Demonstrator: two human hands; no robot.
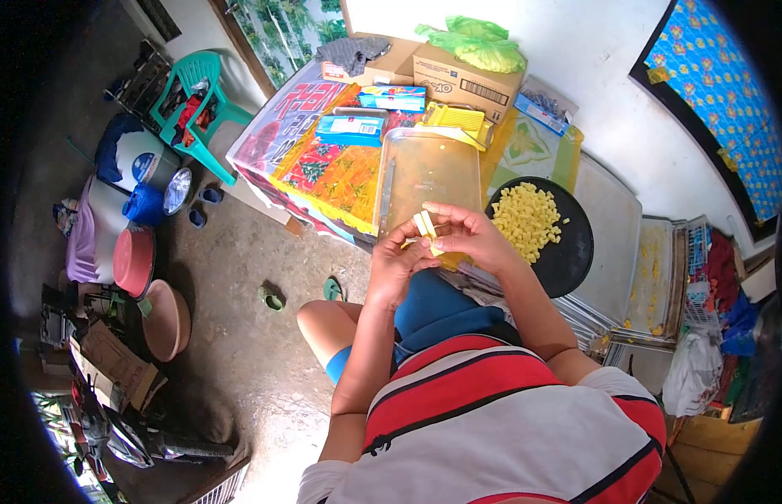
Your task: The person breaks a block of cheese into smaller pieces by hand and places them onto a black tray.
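Note:
My left hand [397,259] and my right hand [473,237] meet just in front of my lap, fingers closed on pale yellow strips [424,223]. What the strips are made of is too small to make out, and my fingers hide part of them. Beyond the hands lies a translucent rectangular board [429,181] with a slim knife-like tool [387,189] along its left side. To the right of my right hand, a round black tray [567,269] holds a heap of small yellow cubes [527,218].
Blue boxes [350,130], a yellow ridged tray [455,120] and cardboard boxes [462,82] crowd the table's far side. Stacked metal trays [605,227] stand at right. A green chair [193,101], basins [165,319] and slippers [273,298] are on the left.

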